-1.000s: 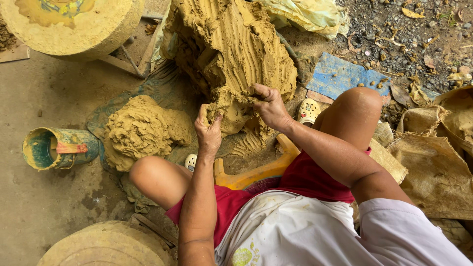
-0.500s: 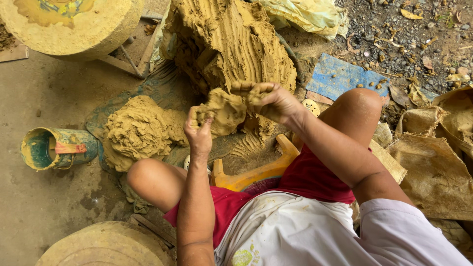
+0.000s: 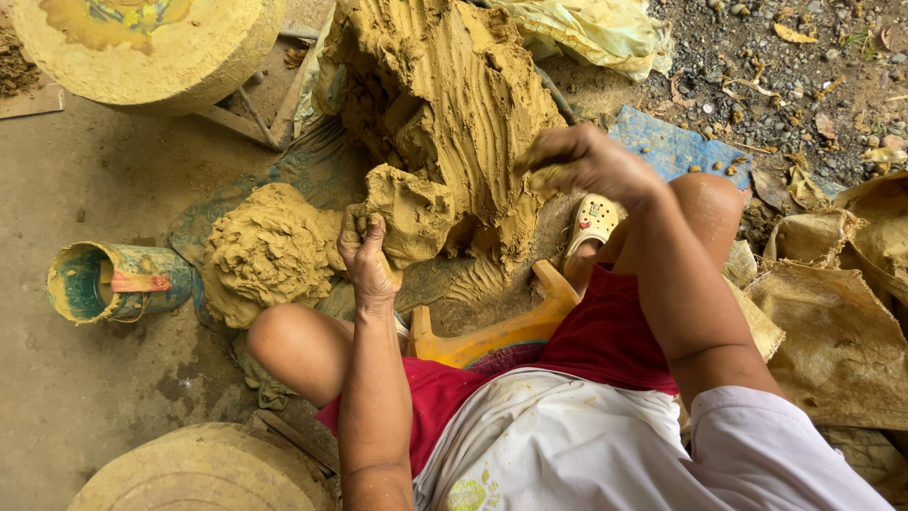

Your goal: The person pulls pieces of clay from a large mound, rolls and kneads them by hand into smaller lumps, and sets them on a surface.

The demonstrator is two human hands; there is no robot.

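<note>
From the head camera, looking straight down, the left hand (image 3: 367, 257) is closed around the near edge of a fist-sized torn-off lump of wet yellow-brown clay (image 3: 409, 213), fingers curled into it from below, which seems the natural hold for carrying a soft, heavy piece without it sagging apart. That lump hangs just in front of the big furrowed mound of the same clay (image 3: 445, 104), touching or nearly touching its lower face; I cannot tell which. The right hand (image 3: 584, 161) presses against the mound's side, just to the right of the left hand's grip, fingers bent and smeared; whether it pinches a bit of clay or only rests there cannot be told. Just left of the gripped lump lies a smaller heap of kneaded clay pieces (image 3: 270, 248) on a muddy sheet, close enough to be within easy reach. Further left, well apart, a clay-smeared green can (image 3: 113, 281) lies on its side. The person sits low on a yellow wooden stool (image 3: 492, 331), knees spread either side of the work, one foot in a pale sandal (image 3: 591, 222) beside the mound. The floor is bare, damp concrete (image 3: 85, 397); beyond the mound, gravel and litter (image 3: 794, 66), crumpled pale plastic sheeting (image 3: 591, 33), and to the right, stained sacking (image 3: 832, 331). Round clay-coated discs (image 3: 142, 47) stand at the upper-left and lower-left corners.
</note>
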